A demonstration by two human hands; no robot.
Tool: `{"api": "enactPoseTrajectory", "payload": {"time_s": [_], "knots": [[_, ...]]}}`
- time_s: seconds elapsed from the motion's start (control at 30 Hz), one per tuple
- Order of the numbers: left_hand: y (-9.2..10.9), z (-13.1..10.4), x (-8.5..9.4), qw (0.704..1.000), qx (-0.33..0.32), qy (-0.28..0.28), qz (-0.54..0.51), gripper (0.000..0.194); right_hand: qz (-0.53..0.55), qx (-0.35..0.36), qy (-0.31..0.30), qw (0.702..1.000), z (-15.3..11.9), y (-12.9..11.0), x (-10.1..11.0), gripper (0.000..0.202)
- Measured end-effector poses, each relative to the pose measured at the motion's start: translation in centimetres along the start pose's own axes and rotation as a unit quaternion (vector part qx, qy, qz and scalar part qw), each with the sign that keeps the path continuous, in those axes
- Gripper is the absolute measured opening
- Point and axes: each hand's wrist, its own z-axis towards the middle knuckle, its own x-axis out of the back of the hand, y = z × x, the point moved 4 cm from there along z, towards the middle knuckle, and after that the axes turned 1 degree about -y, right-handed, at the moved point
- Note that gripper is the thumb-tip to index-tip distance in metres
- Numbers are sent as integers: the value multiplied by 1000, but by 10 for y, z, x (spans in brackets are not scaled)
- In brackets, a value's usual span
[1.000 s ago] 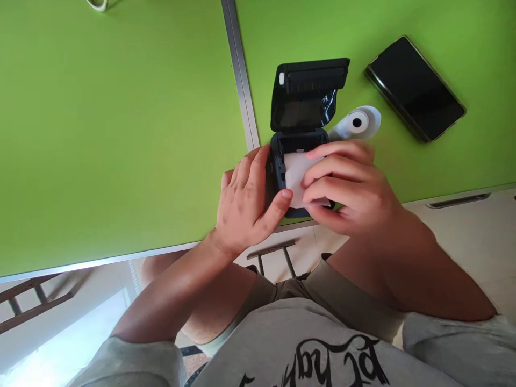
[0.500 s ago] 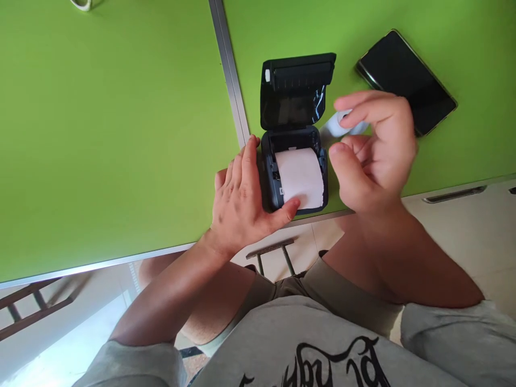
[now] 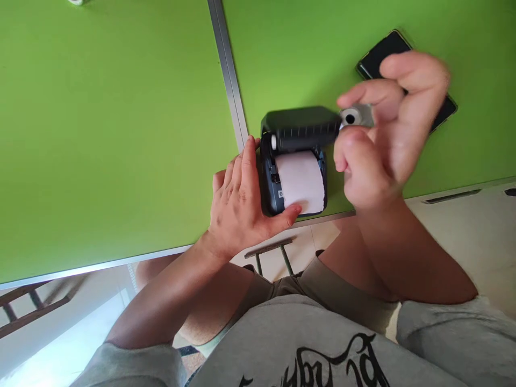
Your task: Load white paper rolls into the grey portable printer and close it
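A small dark receipt printer (image 3: 272, 193) sits near the green table's front edge with its lid (image 3: 304, 118) partly lowered. White paper (image 3: 302, 180) hangs forward out of its compartment. My left hand (image 3: 242, 207) holds the printer's left side, and its thumb presses the paper's front end. Thumb and index finger of my right hand (image 3: 395, 123) pinch the right edge of the lid, while the other fingers curl in the air. Right behind those fingers is a small white roll (image 3: 365, 114) with a dark core, partly hidden.
A black phone (image 3: 377, 56) lies at the right, partly covered by my right hand. A metal strip (image 3: 228, 70) divides the green table (image 3: 121, 134). At the top left edge a white object (image 3: 76, 2) is cut off. Drawer handles show below the table's edge.
The printer's lid has tilted down towards me from nearly upright. My right hand has come to its edge, fingers lifting. My left hand has stayed in place.
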Motion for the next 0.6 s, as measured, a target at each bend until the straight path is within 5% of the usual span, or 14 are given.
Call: {"api": "enactPoseTrajectory", "payload": {"time_s": [0.1,0.3,0.6], "knots": [[2,0,1,1000,-1,8,2,118,98,20,100,990,-8,-1,9,22],[3,0,5,1000,-15,-3,0,109,71,-86,-36,993,-17,2,9,53],[2,4,13,999,-30,-32,-23,81,43,-144,-115,982,-8,9,7,51]]}}
